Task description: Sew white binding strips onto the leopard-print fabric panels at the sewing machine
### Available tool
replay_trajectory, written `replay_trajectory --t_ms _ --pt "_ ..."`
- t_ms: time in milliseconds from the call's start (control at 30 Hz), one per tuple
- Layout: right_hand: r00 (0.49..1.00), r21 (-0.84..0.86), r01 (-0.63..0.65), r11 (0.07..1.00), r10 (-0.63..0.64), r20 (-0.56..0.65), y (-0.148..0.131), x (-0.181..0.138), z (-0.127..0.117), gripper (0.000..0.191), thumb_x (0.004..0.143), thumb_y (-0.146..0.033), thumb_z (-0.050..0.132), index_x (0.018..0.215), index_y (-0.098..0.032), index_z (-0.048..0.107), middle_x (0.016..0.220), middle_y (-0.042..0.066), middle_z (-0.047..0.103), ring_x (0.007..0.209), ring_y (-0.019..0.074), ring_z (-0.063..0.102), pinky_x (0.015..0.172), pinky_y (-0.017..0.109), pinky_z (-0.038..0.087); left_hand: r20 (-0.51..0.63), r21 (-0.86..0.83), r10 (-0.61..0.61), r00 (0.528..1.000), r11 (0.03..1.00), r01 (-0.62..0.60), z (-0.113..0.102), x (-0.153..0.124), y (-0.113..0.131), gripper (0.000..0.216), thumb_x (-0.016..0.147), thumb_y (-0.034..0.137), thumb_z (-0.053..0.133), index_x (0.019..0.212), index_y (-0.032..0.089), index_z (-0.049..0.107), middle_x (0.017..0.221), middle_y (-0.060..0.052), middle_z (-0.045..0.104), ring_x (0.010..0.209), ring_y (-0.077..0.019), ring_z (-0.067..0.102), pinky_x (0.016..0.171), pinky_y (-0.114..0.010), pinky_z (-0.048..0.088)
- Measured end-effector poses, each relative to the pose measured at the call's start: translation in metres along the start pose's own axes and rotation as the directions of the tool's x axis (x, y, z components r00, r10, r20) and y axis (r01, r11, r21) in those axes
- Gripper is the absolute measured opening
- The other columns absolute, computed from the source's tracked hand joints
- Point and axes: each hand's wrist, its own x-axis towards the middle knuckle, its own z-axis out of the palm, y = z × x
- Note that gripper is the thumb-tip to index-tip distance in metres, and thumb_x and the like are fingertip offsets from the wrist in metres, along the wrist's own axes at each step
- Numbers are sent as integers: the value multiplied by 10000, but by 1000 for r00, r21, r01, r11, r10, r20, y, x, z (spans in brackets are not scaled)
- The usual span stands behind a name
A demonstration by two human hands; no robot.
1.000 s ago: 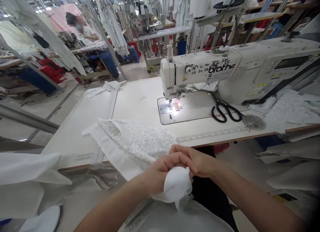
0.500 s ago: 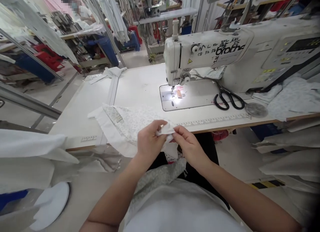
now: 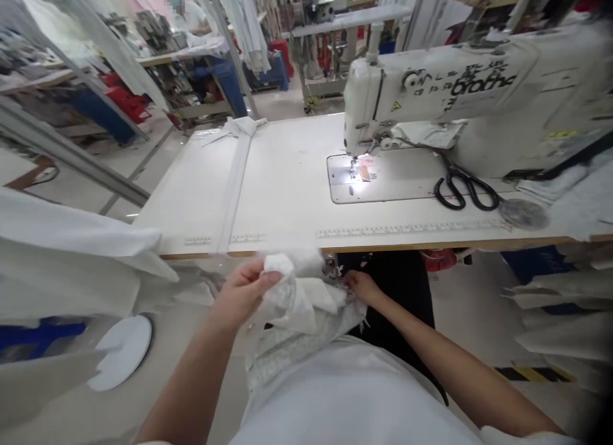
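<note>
Left hand [image 3: 242, 297] with fingers curled around bunched white fabric [image 3: 297, 298], right hand [image 3: 361, 286] pinching its edge; distant red crates [image 3: 125, 105], contents unclear.

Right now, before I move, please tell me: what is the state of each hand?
Left hand: closed, holding the white cloth.
Right hand: pinching the edge of the same cloth.

Head-worn view, facing forward and down

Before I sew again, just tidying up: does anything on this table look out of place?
The long white cloth strip stands out. It lies across the tabletop, and its far end is crumpled at the table's back edge, away from the sewing machine. The black-handled scissors beside the machine look ordinary.
</note>
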Motion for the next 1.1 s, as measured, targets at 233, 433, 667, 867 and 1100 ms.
replay_trajectory --t_ms 233,433,667,867,1100 --pt "971 -163 83 983 -43 234 12 23 28 169 881 -291 578 910 -129 615 886 26 632 769 154 616 703 322 524 -387 277 357 850 924 -263 -60 -21 16 451 681 320 722 1034 202 467 781 32 573 623 -94 547 562 -188 448" --pt "920 -204 384 901 -353 172 -47 -8 -19 214 889 -288 434 865 -210 632 885 39 671 873 263 623 782 404 493 -253 721 528 811 661 -206 -68 -27 3 199 809 340 557 819 149 612 854 -46 574 839 -167 522 784 -293 431" --pt "354 -280 916 288 -908 225 -188 -77 -25 280 911 -221 348 1043 -288 586 938 47 664 769 207 658 589 278 516 -127 427 418 900 841 -331 -3 -10 2 268 768 410 560 771 151 628 655 -18 545 628 -134 493 580 -240 409" --pt "335 -597 775 210 -937 104 -242 -65 -2 224 938 -301 345 1052 -200 510 949 93 636 624 199 632 490 297 457 120 22 413 903 908 -419 2 -50 19 305 743 446 589 836 156 600 712 -20 538 677 -133 505 652 -246 413" --pt "413 -544 810 221 -873 260 -281 -37 9 263 956 -299 279 766 -222 443 682 10 559 555 169 541 519 281 383 -201 977 608 768 64 205 -132 -110 127 197 792 360 570 791 183 658 671 -25 641 646 -171 596 603 -226 430"
